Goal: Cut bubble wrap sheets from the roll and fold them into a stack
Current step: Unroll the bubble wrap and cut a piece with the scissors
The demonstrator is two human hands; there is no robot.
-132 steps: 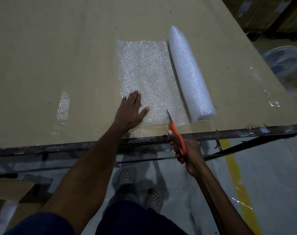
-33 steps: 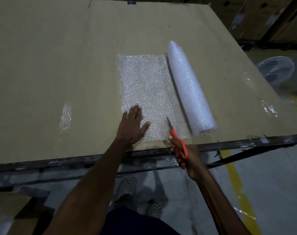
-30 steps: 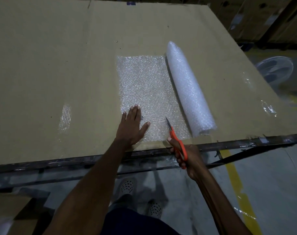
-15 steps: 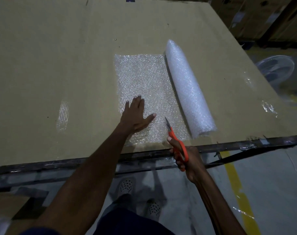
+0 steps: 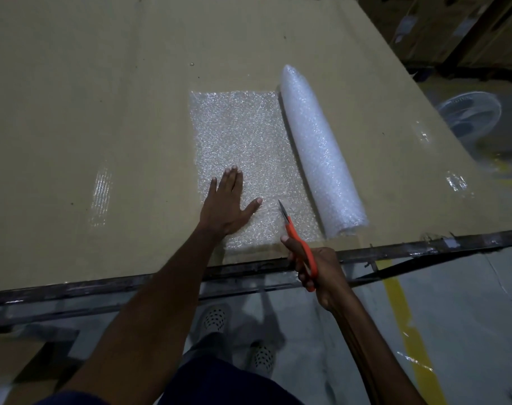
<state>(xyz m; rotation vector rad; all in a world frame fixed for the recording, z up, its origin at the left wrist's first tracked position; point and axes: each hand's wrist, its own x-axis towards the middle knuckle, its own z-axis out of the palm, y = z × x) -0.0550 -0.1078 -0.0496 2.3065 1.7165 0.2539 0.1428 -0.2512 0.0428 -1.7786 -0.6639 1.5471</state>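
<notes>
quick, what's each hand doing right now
Left hand: open, flat on the unrolled bubble wrap sheet.
Right hand: gripping the orange scissors.

bare forearms (image 5: 149,317), dark trousers (image 5: 219,384) (perforated shoes (image 5: 215,318))

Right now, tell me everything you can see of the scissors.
The scissors have bright orange handles, plastic by the look, and short grey metal blades. The right hand grips the handles just past the table's near edge. The blades point away from the person, slanted slightly left, and look nearly closed over the near end of the unrolled bubble wrap sheet, between the left hand and the roll. How far the cut runs is unclear.
</notes>
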